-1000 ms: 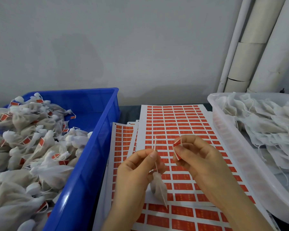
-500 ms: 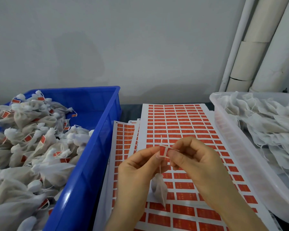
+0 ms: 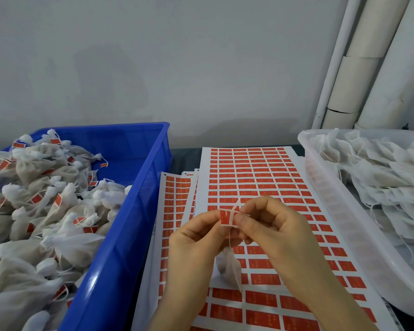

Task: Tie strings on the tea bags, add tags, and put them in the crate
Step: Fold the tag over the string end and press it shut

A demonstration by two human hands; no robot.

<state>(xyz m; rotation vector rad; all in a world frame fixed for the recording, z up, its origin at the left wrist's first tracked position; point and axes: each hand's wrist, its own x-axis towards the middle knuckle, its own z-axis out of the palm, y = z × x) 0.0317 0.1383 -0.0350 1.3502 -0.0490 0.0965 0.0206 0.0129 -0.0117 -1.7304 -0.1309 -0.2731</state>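
Seen from above, a person's two hands meet over sheets of red stickers spread on a dark table. The left hand and the right hand both pinch one small red tag between thumb and fingers, pressing it onto a thin white string. Whether the tag is fully folded shut is hard to make out. The string drops to a small filled tea bag hanging below the hands, a hold that would let its weight keep the string straight. On the left sits a blue crate heaped with tagged bags, near enough for an easy drop. On the right, a white tray holds flat untagged bags, the supply.
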